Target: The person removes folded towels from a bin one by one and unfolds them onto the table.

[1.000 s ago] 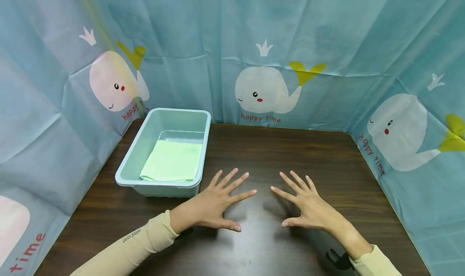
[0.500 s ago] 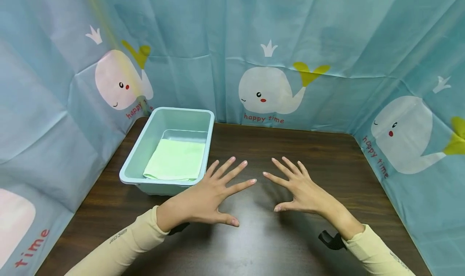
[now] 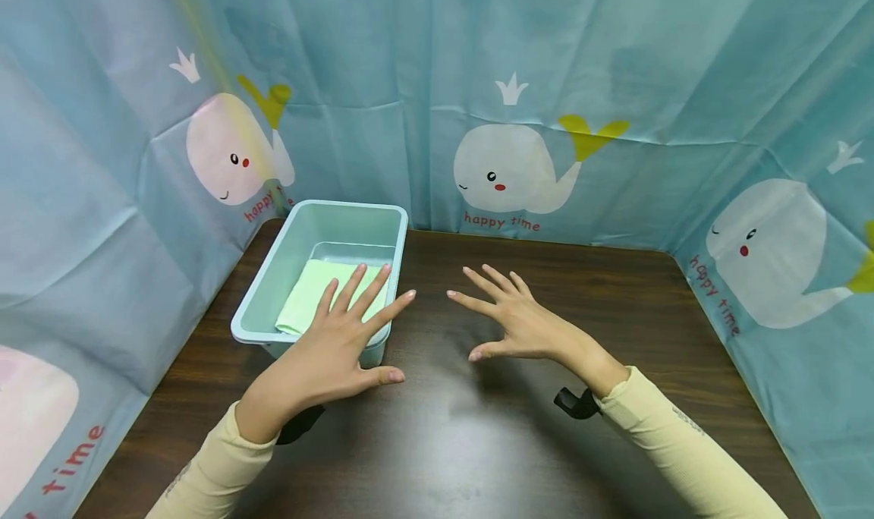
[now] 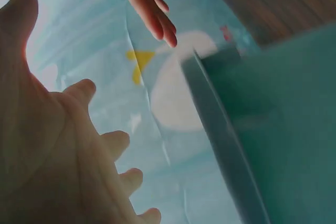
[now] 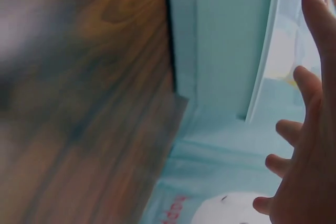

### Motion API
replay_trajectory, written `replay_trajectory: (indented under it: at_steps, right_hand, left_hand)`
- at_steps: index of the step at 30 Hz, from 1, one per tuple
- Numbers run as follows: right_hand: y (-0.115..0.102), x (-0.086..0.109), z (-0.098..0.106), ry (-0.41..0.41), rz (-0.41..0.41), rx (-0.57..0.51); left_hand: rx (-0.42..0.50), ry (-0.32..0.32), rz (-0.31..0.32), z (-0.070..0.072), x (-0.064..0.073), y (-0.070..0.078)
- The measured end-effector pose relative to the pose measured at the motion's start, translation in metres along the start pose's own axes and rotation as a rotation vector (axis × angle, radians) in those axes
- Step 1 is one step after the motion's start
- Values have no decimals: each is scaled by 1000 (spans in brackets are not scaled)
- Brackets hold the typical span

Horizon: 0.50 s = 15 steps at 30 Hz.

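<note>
My left hand (image 3: 328, 352) is spread over the near right part of a pale blue-green plastic basin (image 3: 256, 299), its fingers straight and holding nothing. Inside the basin lies a folded light green cloth (image 3: 307, 287), partly hidden behind those fingers. To the right of the basin my right hand (image 3: 526, 322) hovers above the table, fingers apart, touching nothing. The left wrist view shows the basin's rim (image 4: 218, 129) beside the left palm. From the right wrist the basin's side (image 5: 228, 40) appears beyond the table, with the right fingers (image 5: 287, 131) extended.
A dark wood-grain table (image 3: 614, 291) carries the basin at its back left. Blue curtains (image 3: 382, 64) printed with white whales enclose it at the back and both sides. A black strap end (image 3: 576, 404) sticks out below the right wrist.
Both hands have moved left and farther forward, staying spread. The left hand has come from beside the basin to over its front right part. The view has shifted slightly; the cloth lies as before.
</note>
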State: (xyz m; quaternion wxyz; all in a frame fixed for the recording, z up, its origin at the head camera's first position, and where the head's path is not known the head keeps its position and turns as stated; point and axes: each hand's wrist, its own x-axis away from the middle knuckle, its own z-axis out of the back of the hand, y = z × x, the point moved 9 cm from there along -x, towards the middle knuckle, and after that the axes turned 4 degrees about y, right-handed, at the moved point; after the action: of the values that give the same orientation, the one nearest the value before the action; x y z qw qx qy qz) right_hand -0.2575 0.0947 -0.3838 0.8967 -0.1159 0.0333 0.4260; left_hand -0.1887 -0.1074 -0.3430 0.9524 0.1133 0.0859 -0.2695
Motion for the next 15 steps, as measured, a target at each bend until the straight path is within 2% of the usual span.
replay_trajectory:
  at_steps: [8, 15]
  right_hand:
    - [-16, -58, 7, -29, 53, -62]
    - [-29, -105, 10, -66, 78, -71]
  left_hand:
    - [3, 33, 206, 10, 27, -53]
    - [-12, 41, 337, 12, 54, -87]
